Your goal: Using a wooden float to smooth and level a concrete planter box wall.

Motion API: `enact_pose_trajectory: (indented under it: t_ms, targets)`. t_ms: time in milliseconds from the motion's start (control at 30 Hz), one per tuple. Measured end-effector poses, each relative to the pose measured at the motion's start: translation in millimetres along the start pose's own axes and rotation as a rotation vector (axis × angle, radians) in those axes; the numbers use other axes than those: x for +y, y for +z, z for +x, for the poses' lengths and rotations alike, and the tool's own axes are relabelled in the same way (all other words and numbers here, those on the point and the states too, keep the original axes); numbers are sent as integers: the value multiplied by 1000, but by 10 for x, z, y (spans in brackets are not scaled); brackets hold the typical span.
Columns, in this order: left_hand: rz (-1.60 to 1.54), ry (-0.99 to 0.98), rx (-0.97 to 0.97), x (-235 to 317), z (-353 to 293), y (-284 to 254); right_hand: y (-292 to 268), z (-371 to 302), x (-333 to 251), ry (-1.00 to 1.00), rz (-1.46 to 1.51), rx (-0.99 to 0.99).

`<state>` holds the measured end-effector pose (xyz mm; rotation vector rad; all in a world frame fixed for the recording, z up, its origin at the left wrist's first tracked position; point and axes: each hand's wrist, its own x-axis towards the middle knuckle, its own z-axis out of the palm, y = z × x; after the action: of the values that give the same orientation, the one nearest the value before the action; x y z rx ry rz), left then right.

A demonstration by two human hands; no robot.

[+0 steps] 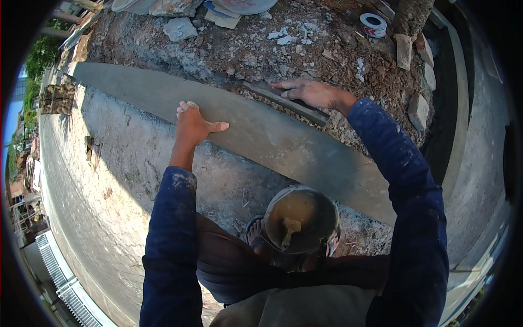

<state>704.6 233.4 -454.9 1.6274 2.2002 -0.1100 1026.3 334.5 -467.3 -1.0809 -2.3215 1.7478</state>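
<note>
A long, smooth grey cement ledge point(245, 117) runs slantwise from far left to near right, darker and wet-looking toward its right part. My left hand point(192, 128) rests on its near side, fingers bent downward and thumb stretched out apart, with nothing visible in it. Along the ledge's far edge lies a narrow, straight grey bar point(294, 108). My right hand point(313, 94) grips it from above, forefinger extended along it; the undersides of the fingers are hidden. Near my feet stands a round bucket point(325, 210) of brownish liquid, with a pale-handled tool point(291, 229) in it.
Beyond the ledge lies rough soil with rubble, broken stones point(180, 29) and a white tape roll point(373, 24). At the far right runs a dark trench point(449, 109). My sandalled foot point(254, 231) is beside the bucket; rough concrete point(125, 147) spreads to the left.
</note>
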Motion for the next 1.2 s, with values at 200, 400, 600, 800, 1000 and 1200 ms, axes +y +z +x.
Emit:
enact_pose_trajectory:
  t_ms: [200,400,600,800,1000,1200]
  targets:
    - [-9,-8,11,-2,-28,-14,-12,-455,364,187,-188,-189]
    - [32,-22,22,22,-20,-54,-369,-1234,598,311,73,-151]
    - [35,87,146,-6,1,36,126,-464,-358,-291,-575,296]
    - [-2,105,251,-173,-59,149,579,-977,-270,-263,-781,87]
    - [-35,20,75,-44,-72,6,498,-1254,-579,-209,-792,103]
    - [0,42,82,8,-49,78,982,-511,-493,-126,-734,210]
